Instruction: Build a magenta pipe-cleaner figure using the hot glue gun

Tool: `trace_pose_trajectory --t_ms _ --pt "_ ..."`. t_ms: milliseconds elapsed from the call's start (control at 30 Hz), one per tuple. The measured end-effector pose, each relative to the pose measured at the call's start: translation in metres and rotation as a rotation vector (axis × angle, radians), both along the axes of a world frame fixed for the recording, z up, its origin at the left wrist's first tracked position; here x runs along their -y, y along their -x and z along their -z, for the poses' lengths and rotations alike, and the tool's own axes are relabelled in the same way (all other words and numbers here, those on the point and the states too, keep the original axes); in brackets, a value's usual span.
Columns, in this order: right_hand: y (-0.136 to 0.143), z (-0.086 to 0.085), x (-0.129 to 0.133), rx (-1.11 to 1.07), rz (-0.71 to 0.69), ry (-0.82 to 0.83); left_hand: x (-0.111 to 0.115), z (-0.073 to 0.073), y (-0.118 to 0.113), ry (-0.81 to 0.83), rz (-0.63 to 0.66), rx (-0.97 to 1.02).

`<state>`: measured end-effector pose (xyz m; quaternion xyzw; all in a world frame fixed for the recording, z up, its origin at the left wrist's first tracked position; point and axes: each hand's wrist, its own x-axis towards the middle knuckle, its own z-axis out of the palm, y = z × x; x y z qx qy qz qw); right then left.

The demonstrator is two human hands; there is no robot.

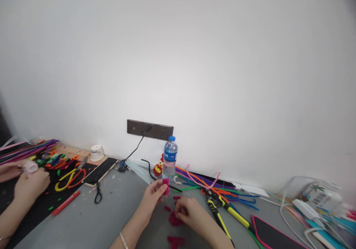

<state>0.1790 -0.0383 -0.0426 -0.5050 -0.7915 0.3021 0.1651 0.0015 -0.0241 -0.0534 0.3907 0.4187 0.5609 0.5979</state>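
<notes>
My left hand (154,196), with a bracelet at its wrist, pinches a small magenta piece (165,186) upright between thumb and fingers. To its right, my right hand (187,211) has its fingers curled together just above a magenta clump (175,219) on the grey table; whether it grips anything is hidden. Small magenta bits lie between the hands, and more magenta pieces (175,241) lie nearer the front edge. Behind my left hand stands a water bottle (170,156) with a blue cap, beside a small red and yellow figure (158,168).
Yellow-black pliers (218,213) and colourful pipe cleaners (230,193) lie right, near a pink-edged phone (272,234). Left are another phone (100,172), scissors (72,175), a red marker (66,203) and another person's hands (32,182) holding something pale pink.
</notes>
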Motion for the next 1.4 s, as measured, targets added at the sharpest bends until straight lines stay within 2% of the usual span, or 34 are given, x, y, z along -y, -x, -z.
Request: trace_pose_trajectory --t_ms 233,333,433,600,733,833,1033,1400 --pt "0.002 0.004 -0.002 0.050 0.001 -0.085 0.002 0.000 0.000 -0.004 0.012 -0.018" --pt "0.002 0.000 -0.001 0.003 -0.012 -0.121 0.002 0.001 0.000 -0.008 0.004 -0.022" --pt "-0.001 -0.003 -0.001 -0.044 -0.004 -0.074 0.002 0.001 0.000 0.002 0.005 -0.020" --pt "-0.003 -0.003 -0.004 -0.234 0.020 -0.084 0.004 -0.001 0.000 0.003 0.025 -0.022" --pt "-0.001 -0.006 -0.005 -0.259 0.096 -0.096 0.003 0.001 -0.001 0.009 0.015 -0.037" --pt "-0.001 -0.006 -0.006 -0.283 0.086 -0.072 0.002 0.003 -0.001 0.014 0.014 -0.043" --pt "-0.003 0.001 -0.006 -0.225 0.022 -0.079 0.001 0.003 -0.001 0.008 0.012 -0.039" --pt "-0.002 0.007 -0.004 -0.064 0.034 0.046 0.002 0.001 -0.002 0.011 0.014 -0.032"
